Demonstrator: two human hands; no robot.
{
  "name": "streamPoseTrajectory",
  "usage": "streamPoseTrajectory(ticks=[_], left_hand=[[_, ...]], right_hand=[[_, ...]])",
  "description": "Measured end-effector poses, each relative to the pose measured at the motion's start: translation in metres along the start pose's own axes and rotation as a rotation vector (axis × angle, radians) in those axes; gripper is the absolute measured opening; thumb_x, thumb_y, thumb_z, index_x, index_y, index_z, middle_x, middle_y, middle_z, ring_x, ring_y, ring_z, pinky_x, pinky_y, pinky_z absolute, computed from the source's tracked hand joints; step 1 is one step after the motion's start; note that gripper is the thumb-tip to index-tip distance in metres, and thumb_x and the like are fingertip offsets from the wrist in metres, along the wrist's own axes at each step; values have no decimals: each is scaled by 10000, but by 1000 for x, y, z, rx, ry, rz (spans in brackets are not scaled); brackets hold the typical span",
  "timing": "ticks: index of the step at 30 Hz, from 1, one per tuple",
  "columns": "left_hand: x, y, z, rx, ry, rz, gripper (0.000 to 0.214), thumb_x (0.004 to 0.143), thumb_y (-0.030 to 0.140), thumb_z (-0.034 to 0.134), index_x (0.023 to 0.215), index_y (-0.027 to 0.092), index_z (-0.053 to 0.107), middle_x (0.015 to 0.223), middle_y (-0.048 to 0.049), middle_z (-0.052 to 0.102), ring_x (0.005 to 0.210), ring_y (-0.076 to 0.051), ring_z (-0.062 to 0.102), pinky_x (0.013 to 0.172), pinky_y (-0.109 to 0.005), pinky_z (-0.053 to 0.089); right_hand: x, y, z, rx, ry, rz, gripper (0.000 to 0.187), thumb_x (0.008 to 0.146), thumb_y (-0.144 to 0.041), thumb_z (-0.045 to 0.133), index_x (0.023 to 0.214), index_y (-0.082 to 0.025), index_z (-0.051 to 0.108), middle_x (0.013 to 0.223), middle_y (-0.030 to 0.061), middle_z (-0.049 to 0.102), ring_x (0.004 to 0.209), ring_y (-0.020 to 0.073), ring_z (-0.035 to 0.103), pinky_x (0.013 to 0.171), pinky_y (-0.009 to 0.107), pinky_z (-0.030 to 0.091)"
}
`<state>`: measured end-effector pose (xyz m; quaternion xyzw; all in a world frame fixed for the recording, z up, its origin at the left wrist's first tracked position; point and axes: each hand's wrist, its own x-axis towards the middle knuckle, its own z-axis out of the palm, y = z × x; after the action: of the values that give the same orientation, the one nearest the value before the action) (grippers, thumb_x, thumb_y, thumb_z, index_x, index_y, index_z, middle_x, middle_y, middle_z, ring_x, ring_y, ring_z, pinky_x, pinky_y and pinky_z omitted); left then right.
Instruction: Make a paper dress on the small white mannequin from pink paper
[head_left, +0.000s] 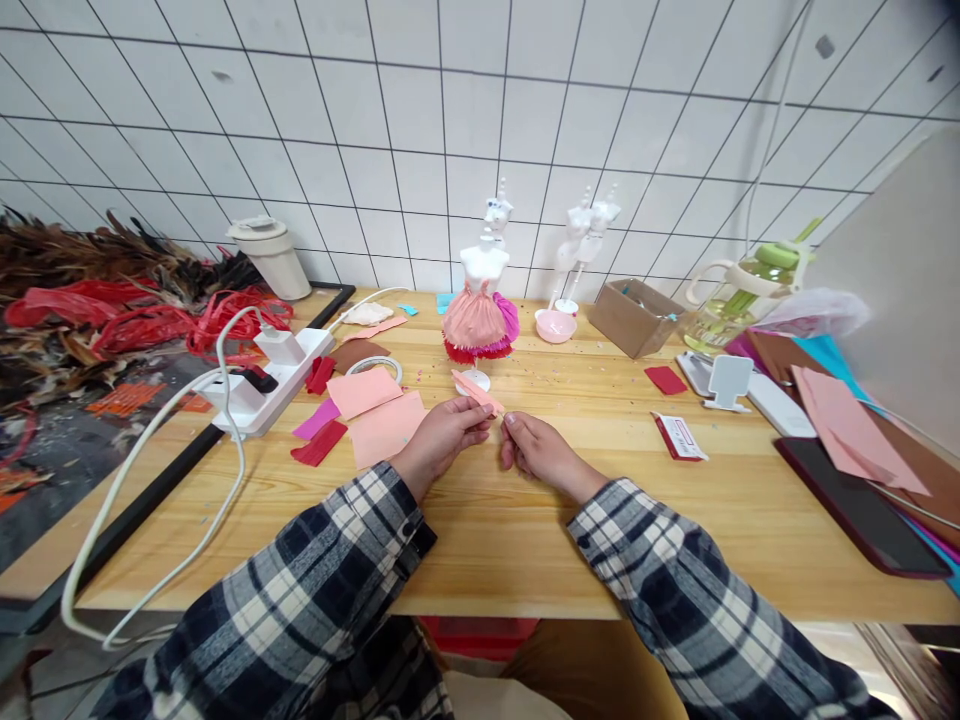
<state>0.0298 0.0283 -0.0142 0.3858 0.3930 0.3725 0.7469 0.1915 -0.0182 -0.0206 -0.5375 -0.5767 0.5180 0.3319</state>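
A narrow strip of peach crepe paper (477, 389) is pinched in my left hand (450, 432), slanting up and left from the fingers. My right hand (540, 447) grips the strip's near end between thumb and finger. Just beyond them stands a small white mannequin (484, 264) in a peach paper skirt (474, 318) with a red ruffled hem. A magenta skirt (508, 318) shows partly behind it, on another mannequin. Left of my hands lie peach paper sheets (386, 427), with red and magenta pieces and a roll of tape (397, 367).
A white power strip (274, 385) with looping cables lies at left, near feathers and red ribbon (142, 320). Farther back are a pink bowl (556, 325), a cardboard box (634, 318) and a pitcher (739, 300). At right are a phone stand (729, 381) and a dark tablet (855, 510).
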Motion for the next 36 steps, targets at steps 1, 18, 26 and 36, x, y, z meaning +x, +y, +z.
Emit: streamPoseTrajectory(ticks=[1, 18, 26, 36], left_hand=[[0, 0, 1, 0, 3, 3, 249, 641, 245, 813, 775, 119, 646, 766, -26, 635, 669, -77, 565, 666, -208, 454], [-3, 3, 6, 5, 30, 0, 259, 622, 260, 825, 759, 124, 652, 728, -8, 611, 652, -74, 540, 638, -205, 443], [-2, 3, 3, -7, 54, -3, 220, 653, 240, 799, 770, 116, 660, 780, -28, 629, 672, -75, 551, 640, -200, 454], [-1, 3, 0, 28, 11, -23, 203, 660, 221, 790, 769, 100, 669, 765, -43, 633, 682, -89, 572, 643, -208, 466]], right_hand=[[0, 0, 0, -3, 6, -4, 400, 940, -565, 286, 790, -220, 423, 565, -34, 585, 371, 82, 389, 367, 201, 319], [3, 4, 1, -90, 44, -40, 425, 932, -590, 280, 781, -219, 419, 564, -34, 595, 414, 92, 407, 449, 220, 344], [0, 0, -2, -83, 16, -42, 436, 928, -592, 291, 745, -220, 426, 518, -46, 544, 430, 96, 436, 467, 222, 347], [-1, 0, -9, -102, -33, -72, 460, 936, -588, 274, 772, -203, 466, 543, -40, 536, 453, 92, 435, 492, 221, 350]])
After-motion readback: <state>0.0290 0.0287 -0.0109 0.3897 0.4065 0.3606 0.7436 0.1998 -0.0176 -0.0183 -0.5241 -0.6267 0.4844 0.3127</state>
